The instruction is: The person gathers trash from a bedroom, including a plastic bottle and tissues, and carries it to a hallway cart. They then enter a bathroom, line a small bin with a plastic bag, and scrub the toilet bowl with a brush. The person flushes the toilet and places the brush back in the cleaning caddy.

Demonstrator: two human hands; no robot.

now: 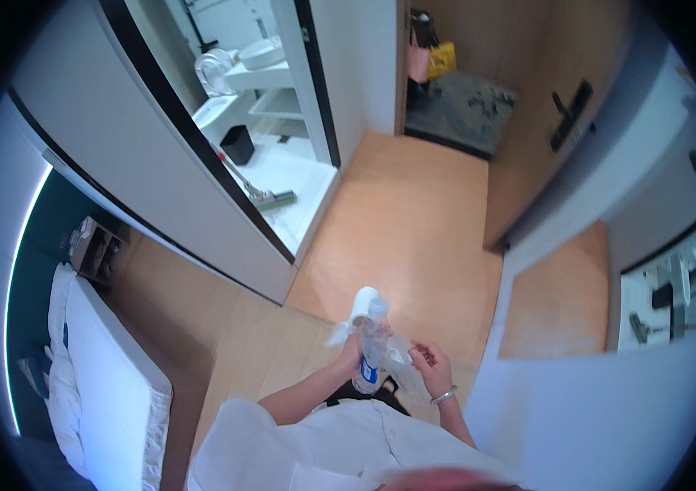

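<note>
In front of my white shirt, my left hand holds a clear plastic bottle with a blue label, tilted slightly. Against the bottle's upper part rests a white paper roll; the fingers behind the two are mostly hidden. A loose white piece, paper or film, sticks out left of the roll. My right hand, with a silver bangle at the wrist, pinches the edge of a translucent plastic bag that hangs beside the bottle.
A wooden door stands open at the upper right. Left lies a bathroom with a floor squeegee or mop and a black bin. A white bed fills the lower left; a mirror is on the right.
</note>
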